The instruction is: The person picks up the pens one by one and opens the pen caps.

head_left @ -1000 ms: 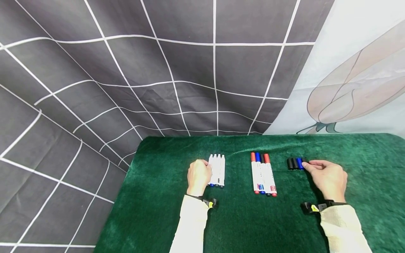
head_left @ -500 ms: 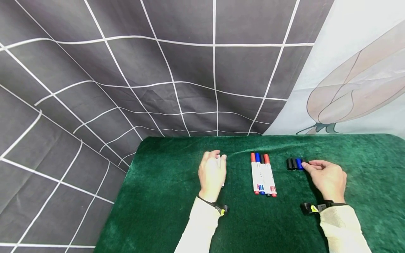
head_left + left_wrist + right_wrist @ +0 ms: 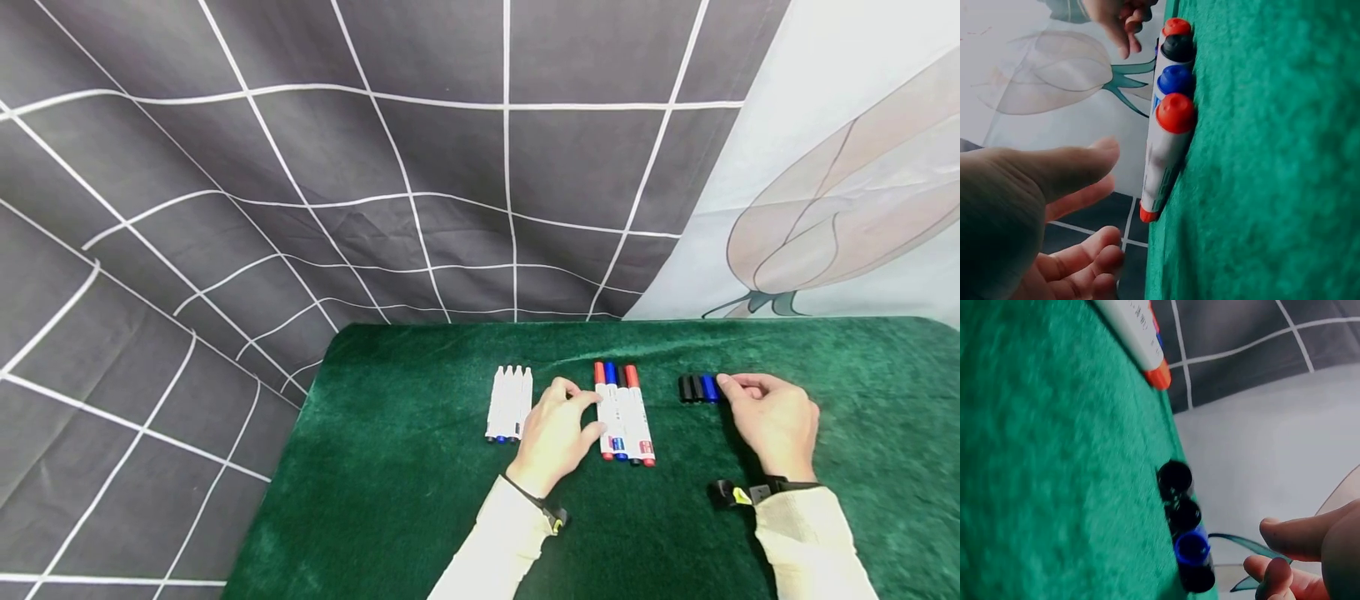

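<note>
In the head view, my left hand [image 3: 553, 435] is just left of a row of capped markers [image 3: 636, 412] with red, blue and black caps. Its thumb and fingers are spread, and the left wrist view shows a gap between them and the nearest red marker [image 3: 1169, 150]. My right hand [image 3: 776, 419] hovers by a short row of loose caps, black ones [image 3: 691, 389] and a blue one [image 3: 709, 389]. In the right wrist view its thumb and fingers stand apart from the blue cap [image 3: 1192, 548] and hold nothing. A black cap [image 3: 1196, 579] lies beyond the blue one.
Several uncapped white markers [image 3: 512, 402] lie side by side left of my left hand. Everything rests on a green velvety cloth [image 3: 360, 467]. Behind the table's far edge hangs a dark grid-patterned curtain [image 3: 450, 150], with a pale printed cloth [image 3: 825, 167] at right.
My left hand has left the uncapped markers and moved right to the capped ones, its fingers spreading. My right hand has stayed by the caps, its thumb rising slightly.
</note>
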Action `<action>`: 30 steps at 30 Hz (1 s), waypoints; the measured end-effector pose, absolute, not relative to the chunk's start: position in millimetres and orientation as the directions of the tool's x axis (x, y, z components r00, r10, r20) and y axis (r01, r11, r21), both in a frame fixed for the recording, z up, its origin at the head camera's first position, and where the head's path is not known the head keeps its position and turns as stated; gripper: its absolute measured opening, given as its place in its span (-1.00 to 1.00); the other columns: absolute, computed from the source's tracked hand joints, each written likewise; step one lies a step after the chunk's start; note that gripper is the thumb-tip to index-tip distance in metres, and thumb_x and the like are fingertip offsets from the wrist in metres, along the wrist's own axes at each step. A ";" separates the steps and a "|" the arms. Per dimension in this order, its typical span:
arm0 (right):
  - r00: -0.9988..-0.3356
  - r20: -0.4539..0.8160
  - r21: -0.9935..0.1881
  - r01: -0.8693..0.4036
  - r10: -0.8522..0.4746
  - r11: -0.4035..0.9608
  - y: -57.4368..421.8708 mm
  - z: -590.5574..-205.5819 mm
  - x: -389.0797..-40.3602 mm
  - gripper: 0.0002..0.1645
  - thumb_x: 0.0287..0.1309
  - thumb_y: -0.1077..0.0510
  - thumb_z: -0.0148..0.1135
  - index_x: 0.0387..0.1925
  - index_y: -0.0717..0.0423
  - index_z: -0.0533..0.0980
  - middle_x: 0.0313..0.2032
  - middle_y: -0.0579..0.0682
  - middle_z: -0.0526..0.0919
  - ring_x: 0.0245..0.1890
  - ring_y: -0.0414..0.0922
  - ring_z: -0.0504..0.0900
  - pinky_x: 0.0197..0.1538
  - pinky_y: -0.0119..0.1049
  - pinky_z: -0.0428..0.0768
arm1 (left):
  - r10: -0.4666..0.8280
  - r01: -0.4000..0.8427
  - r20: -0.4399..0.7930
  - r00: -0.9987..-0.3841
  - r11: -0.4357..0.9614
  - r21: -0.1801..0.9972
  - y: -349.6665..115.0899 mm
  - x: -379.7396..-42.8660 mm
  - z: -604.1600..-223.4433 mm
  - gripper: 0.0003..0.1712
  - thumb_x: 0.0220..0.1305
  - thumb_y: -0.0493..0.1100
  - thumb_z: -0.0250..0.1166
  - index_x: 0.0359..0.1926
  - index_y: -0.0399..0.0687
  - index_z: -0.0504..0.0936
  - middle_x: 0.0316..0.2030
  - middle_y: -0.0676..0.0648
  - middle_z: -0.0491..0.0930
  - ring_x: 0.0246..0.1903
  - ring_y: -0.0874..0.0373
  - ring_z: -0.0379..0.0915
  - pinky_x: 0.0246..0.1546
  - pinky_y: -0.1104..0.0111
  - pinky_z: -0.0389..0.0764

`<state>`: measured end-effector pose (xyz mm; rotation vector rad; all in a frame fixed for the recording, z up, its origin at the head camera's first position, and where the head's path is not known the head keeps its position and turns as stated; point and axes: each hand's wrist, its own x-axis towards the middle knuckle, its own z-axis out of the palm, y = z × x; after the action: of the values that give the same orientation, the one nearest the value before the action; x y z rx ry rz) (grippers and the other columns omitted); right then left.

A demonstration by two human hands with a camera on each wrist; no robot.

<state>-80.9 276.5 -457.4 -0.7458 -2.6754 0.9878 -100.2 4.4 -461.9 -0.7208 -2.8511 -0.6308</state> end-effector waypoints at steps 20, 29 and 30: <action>-0.871 0.085 -0.669 0.310 0.484 0.676 252.8 -450.1 -80.6 -0.55 0.33 -0.12 0.23 -0.12 0.17 0.71 -0.42 0.06 0.71 -0.40 -0.07 0.56 -0.41 -0.24 0.34 | 0.474 0.508 0.182 -0.862 0.812 0.290 10.2 -93.4 -465.9 -0.85 0.23 0.08 0.43 -0.21 0.24 0.74 -0.20 0.06 0.50 -0.24 0.22 0.47 -0.36 0.46 0.47; -0.875 0.110 -0.669 0.286 0.471 0.686 246.9 -449.9 -81.1 -0.59 0.32 -0.10 0.24 -0.13 0.15 0.72 -0.44 0.03 0.70 -0.43 -0.09 0.54 -0.43 -0.25 0.34 | 0.392 0.430 0.185 -0.901 0.864 0.262 10.3 -94.4 -468.7 -0.73 0.11 0.07 0.53 -0.35 0.13 0.61 -0.39 0.06 0.52 -0.48 0.20 0.52 -0.55 0.41 0.41; -0.875 0.115 -0.669 0.282 0.471 0.688 246.2 -449.8 -81.3 -0.60 0.31 -0.10 0.25 -0.14 0.15 0.72 -0.44 0.03 0.70 -0.44 -0.10 0.54 -0.43 -0.25 0.34 | 0.385 0.425 0.192 -0.903 0.866 0.264 10.3 -94.6 -468.9 -0.73 0.10 0.03 0.54 -0.36 0.11 0.60 -0.41 0.05 0.51 -0.50 0.19 0.53 -0.57 0.39 0.41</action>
<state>-81.3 246.2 -449.8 -0.5994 -2.6226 0.9713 -94.6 10.3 -468.9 -0.6334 -2.9051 -0.4571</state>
